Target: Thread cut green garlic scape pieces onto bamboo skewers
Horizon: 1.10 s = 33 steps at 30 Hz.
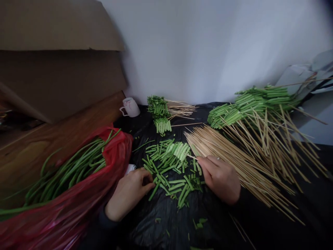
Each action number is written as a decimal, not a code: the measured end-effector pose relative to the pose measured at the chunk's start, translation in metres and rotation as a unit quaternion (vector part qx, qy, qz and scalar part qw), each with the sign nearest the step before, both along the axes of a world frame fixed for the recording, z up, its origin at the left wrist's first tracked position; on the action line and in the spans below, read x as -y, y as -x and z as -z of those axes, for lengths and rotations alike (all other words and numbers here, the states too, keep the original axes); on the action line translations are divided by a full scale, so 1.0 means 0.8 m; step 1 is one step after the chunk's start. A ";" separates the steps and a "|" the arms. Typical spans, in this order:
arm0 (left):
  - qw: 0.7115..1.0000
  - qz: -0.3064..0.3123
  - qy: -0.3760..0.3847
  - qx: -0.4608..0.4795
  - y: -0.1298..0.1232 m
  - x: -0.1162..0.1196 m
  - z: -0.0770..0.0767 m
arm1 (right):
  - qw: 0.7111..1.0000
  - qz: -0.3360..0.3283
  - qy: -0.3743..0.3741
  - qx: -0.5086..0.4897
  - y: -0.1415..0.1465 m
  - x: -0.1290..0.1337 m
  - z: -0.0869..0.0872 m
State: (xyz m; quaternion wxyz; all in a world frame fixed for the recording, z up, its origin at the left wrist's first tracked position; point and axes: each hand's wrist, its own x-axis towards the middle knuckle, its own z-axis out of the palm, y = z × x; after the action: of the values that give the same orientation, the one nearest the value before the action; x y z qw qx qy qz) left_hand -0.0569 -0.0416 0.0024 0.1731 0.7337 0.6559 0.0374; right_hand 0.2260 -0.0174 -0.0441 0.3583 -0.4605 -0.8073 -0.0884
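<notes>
Short cut green bean pieces (166,161) lie in a loose pile on black plastic. My right hand (221,177), at the pile's right edge, pinches a thin wooden skewer (193,158) that points left. On that skewer, several bean pieces (180,150) sit side by side in a row above the pile. At the left edge of the pile, my left hand (134,189) has its fingers curled with the thumb close to the fingertips beside some pieces. Whether it holds anything is hidden. Bare skewers (234,156) lie in a bundle right behind my right hand.
A red plastic bag (118,149) of long green beans (75,170) lies at the left. Filled skewers are stacked at the back (158,107) and at the back right (249,104). A white mug (130,107) and a cardboard box (62,80) stand at the back left, near a pale wall.
</notes>
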 end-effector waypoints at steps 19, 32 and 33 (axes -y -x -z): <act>0.903 -0.053 -0.049 0.424 -0.039 -0.132 -0.021 | 0.997 -0.024 0.035 -0.059 0.000 -0.001 0.005; 0.661 -0.165 0.157 0.715 -0.044 -0.129 0.015 | 0.996 -0.018 0.045 -0.074 -0.002 0.000 0.013; 0.657 -0.166 0.162 0.717 -0.044 -0.129 0.016 | 0.996 -0.017 0.045 -0.074 -0.003 -0.001 0.013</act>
State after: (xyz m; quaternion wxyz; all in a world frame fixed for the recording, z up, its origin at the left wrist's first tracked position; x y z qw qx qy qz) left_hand -0.0217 0.0614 -0.0101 0.6970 0.3181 0.4350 0.4730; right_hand 0.2283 -0.0170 -0.0543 0.3976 -0.4677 -0.7893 -0.0118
